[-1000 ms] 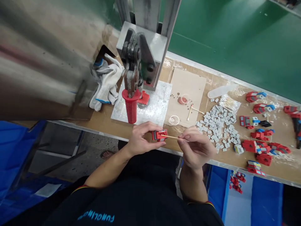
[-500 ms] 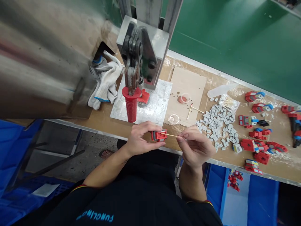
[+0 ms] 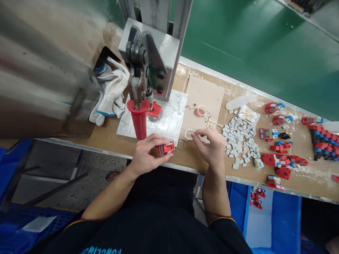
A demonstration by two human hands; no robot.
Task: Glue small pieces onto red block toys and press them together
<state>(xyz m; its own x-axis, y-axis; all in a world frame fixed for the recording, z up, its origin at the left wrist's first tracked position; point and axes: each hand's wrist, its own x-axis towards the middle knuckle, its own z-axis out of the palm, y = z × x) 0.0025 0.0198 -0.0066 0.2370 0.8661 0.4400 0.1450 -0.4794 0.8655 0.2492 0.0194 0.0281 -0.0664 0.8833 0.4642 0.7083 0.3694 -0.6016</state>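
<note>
The right hand (image 3: 212,144) had drawn away from the red toy (image 3: 167,147), its grip unclear to me; the left hand (image 3: 147,155) held the toy above the table (image 3: 185,152), near the red handle (image 3: 139,123).

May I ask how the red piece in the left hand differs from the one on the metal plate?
The held piece is gripped by the left hand; no hand touches the plate piece. The held piece shows gray beside its red; the plate piece's visible top looks plain red. Both look mostly red.
</note>
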